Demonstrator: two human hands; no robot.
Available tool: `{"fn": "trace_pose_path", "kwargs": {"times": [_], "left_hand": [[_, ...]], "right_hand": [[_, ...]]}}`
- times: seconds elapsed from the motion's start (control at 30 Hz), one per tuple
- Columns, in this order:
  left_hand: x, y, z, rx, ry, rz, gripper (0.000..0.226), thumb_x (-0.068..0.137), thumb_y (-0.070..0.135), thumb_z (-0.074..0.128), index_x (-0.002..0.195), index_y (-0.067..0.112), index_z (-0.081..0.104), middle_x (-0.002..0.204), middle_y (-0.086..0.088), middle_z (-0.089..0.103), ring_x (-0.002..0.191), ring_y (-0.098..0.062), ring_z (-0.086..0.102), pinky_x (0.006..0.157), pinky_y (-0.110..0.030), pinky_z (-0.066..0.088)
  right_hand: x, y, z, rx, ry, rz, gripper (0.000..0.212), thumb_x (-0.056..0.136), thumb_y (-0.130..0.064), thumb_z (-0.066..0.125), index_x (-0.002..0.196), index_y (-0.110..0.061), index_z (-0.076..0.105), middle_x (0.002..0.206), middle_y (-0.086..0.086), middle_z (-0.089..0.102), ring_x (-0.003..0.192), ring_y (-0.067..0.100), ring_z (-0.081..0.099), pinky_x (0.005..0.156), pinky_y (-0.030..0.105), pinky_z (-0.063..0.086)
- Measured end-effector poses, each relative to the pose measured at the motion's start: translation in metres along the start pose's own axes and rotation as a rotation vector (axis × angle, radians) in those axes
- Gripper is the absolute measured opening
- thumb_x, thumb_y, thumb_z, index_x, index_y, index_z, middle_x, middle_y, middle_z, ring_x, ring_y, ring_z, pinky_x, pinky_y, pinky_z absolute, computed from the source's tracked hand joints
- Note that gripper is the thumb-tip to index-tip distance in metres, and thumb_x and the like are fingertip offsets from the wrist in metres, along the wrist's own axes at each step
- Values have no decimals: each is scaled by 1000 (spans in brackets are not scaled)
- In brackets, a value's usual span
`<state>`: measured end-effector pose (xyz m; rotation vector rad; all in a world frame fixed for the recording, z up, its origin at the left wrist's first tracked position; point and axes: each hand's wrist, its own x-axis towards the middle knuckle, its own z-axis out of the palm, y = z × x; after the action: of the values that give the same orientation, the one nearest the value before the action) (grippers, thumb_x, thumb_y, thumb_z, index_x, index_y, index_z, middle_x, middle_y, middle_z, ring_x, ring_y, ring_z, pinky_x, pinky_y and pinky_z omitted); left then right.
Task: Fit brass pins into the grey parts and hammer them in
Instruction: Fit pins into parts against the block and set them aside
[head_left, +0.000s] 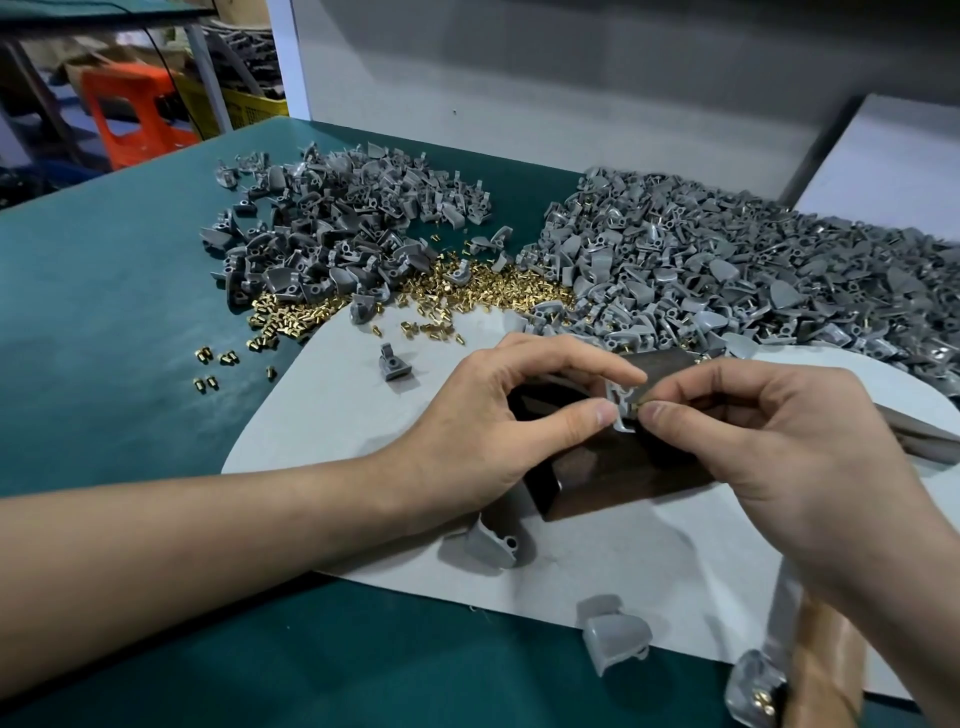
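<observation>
My left hand (498, 431) and right hand (769, 441) cover most of the dark block (613, 467) under them. The part (623, 402) pinched in my left fingers shows only a sliver. The pin (640, 401) pinched at my right fingertips is too small to make out. The hammer (826, 660) runs under my right wrist and off the bottom edge. The right pile (753, 275) is cut off at the right edge.

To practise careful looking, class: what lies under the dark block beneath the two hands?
A pale grey sheet lies under the dark block, over the green mat. The left hand and right hand hide most of its top.
</observation>
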<state>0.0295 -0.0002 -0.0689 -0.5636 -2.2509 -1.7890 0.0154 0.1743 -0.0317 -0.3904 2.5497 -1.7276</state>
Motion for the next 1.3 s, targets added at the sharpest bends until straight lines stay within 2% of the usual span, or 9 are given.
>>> {"fn": "trace_pose_path", "kwargs": {"times": [0.13, 0.3, 0.5, 0.7, 0.87, 0.97, 1.3], "left_hand": [[0, 0, 0, -8, 1, -3, 22, 83, 20, 68, 99, 34, 69, 98, 2, 70, 99, -16, 63, 92, -28, 49], [0, 0, 0, -18, 3, 0, 22, 82, 18, 68, 98, 33, 70, 98, 2, 71, 99, -14, 63, 93, -28, 49], [1, -1, 0, -22, 1, 1, 21, 82, 19, 68, 99, 32, 70, 99, 0, 71, 100, -15, 63, 95, -34, 49], [1, -2, 0, -35, 5, 15, 21, 82, 17, 69, 99, 30, 70, 99, 0, 71, 99, -13, 63, 93, -27, 48], [2, -3, 1, -51, 12, 38, 23, 80, 14, 71, 98, 28, 70, 97, 4, 70, 97, -6, 62, 89, -17, 44], [3, -4, 1, -64, 6, 48, 23, 80, 11, 71, 99, 24, 70, 93, 10, 69, 96, -4, 61, 88, -15, 43], [5, -6, 2, -103, -2, 38, 22, 79, 8, 71, 97, 21, 71, 88, 17, 68, 94, -3, 61, 86, -15, 43]], "right_hand": [[-1, 1, 0, 3, 3, 1, 12, 70, -10, 76, 71, -21, 73, 63, 8, 70, 55, 14, 61, 53, 22, 50], [-1, 0, 2, 4, 5, 1, 14, 71, -9, 76, 70, -22, 73, 61, 5, 70, 52, 11, 61, 48, 15, 49], [0, 0, 1, 35, -4, 12, 13, 70, -8, 77, 69, -21, 73, 61, 6, 70, 52, 9, 59, 49, 13, 47], [0, 1, 2, 29, 0, 4, 14, 71, -9, 76, 70, -23, 74, 60, 4, 70, 50, 8, 60, 46, 13, 46], [-1, 2, 1, -34, 21, -16, 13, 70, -15, 77, 72, -27, 73, 61, 1, 70, 55, 12, 63, 49, 18, 51], [-2, 2, 1, -62, 18, -35, 12, 69, -18, 76, 73, -28, 73, 63, 0, 70, 57, 13, 64, 55, 22, 54], [-1, 4, 0, -50, 3, -55, 17, 71, -14, 76, 75, -31, 73, 65, -3, 71, 57, 10, 64, 55, 17, 52]]}}
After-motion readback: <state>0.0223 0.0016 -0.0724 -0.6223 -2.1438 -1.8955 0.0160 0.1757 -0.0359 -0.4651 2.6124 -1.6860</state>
